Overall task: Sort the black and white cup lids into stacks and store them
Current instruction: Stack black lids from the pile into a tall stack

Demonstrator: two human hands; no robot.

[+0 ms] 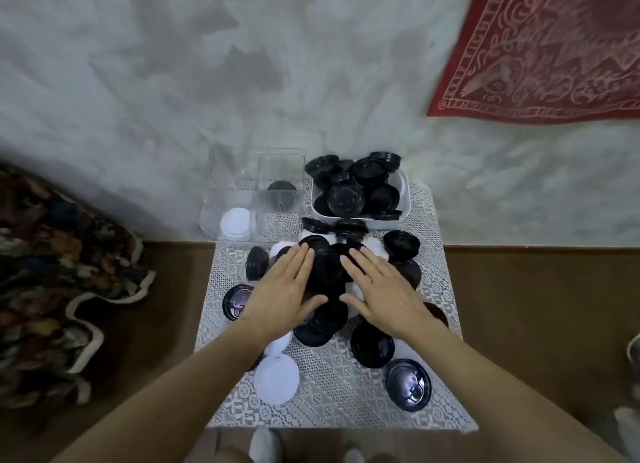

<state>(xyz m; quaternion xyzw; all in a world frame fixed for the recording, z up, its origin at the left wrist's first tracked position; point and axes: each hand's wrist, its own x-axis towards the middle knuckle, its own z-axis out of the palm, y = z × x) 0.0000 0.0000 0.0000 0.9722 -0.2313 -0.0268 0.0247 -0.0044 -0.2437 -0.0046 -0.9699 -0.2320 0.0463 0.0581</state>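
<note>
So the left grip (277, 296) and right grip (384, 296) both lie flat, fingers straight, holding nothing, on the mixed lid pile (329, 272) mid tabletop (346, 393). Lids look thin, light, slick plastic (they'll probably skate around), so I'd pinch each by its rim.

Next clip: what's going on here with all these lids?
A person lays the left hand and right hand flat, fingers straight, on a loose pile of black and white lids on a lace-covered table. Neither hand grips a lid. Behind the pile, a white tray is heaped with black lids, and clear containers hold a short white stack and a black stack. Most lids lie unsorted.
</note>
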